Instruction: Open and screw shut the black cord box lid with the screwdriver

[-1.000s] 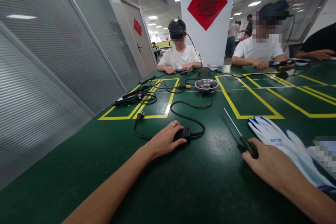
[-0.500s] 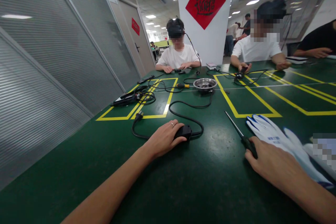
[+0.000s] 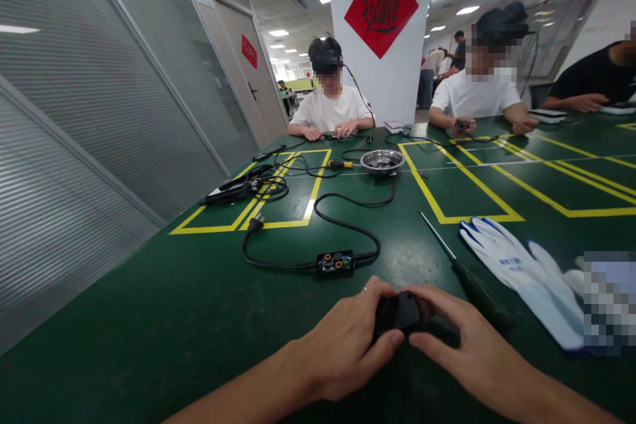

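Observation:
My left hand (image 3: pixel 345 338) and my right hand (image 3: pixel 464 331) both grip a small black plastic cover (image 3: pixel 403 311) just above the near table, thumbs toward me and fingers around its far side. Beyond them lies an opened black power adapter box (image 3: pixel 336 264), its circuit board and coils showing. A black cord with a plug (image 3: pixel 256 222) runs from its left end, and another cord curves off its right end. To the right of my hands a screwdriver (image 3: pixel 472 281) rests on the table, shaft pointing away. Beside it are white and blue work gloves (image 3: pixel 519 268).
A metal bowl (image 3: pixel 381 160) holding small dark parts stands farther back, near a yellow-handled screwdriver (image 3: pixel 341 164). Coiled black cables (image 3: pixel 263 185) lie at left. Yellow tape (image 3: pixel 437 202) marks the green table (image 3: pixel 149 318). Several people sit across, hands on the tabletop.
My left hand has come off the adapter toward me, and the adapter's inside is now exposed. My right hand has let go of the screwdriver and joined the left on the cover.

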`<state>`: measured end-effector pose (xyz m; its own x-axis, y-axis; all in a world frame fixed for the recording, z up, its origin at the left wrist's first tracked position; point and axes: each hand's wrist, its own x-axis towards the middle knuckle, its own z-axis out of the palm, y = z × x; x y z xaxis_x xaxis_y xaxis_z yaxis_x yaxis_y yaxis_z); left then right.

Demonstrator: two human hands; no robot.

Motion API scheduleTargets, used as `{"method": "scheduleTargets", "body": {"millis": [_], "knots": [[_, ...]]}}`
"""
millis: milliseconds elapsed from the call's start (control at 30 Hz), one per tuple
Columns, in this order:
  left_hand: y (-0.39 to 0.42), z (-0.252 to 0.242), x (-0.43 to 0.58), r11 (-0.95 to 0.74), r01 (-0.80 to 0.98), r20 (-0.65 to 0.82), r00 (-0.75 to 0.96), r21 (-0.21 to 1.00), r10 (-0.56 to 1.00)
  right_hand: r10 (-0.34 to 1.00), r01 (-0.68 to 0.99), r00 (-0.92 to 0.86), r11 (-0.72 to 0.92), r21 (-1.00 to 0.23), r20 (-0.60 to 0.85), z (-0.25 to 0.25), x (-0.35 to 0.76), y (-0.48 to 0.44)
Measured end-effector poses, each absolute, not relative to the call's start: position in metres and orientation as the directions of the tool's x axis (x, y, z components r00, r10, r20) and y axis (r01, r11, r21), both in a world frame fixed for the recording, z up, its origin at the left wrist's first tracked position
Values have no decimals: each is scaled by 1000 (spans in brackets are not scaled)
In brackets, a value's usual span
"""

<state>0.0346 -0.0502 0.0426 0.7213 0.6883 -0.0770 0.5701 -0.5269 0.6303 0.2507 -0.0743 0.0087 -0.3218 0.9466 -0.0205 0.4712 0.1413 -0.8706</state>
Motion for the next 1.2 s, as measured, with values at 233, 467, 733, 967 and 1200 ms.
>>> {"method": "scheduleTargets", "body": {"millis": [233, 467, 733, 967, 1200], "knots": [[-11, 27, 9, -583, 785, 203, 548, 210, 811, 968, -247, -188, -208, -947, -164, 16, 262, -59], [19, 14, -22, -480, 867, -20, 487, 137, 873, 924, -483, -96, -367, -795, -369, 23, 275, -41], [15, 25, -14, -504, 851, 110, 492, 146, 864, 964, 131, -25, -259, -957, -264, 26, 277, -13], [15, 26, -13, -458, 874, 239, 415, 165, 878, 999, 617, 21, 22, -787, 45, 7, 272, 29], [16, 26, -14, -448, 870, 269, 391, 203, 880, 935, 863, -227, 323, -389, 273, -24, 251, 20]]}}
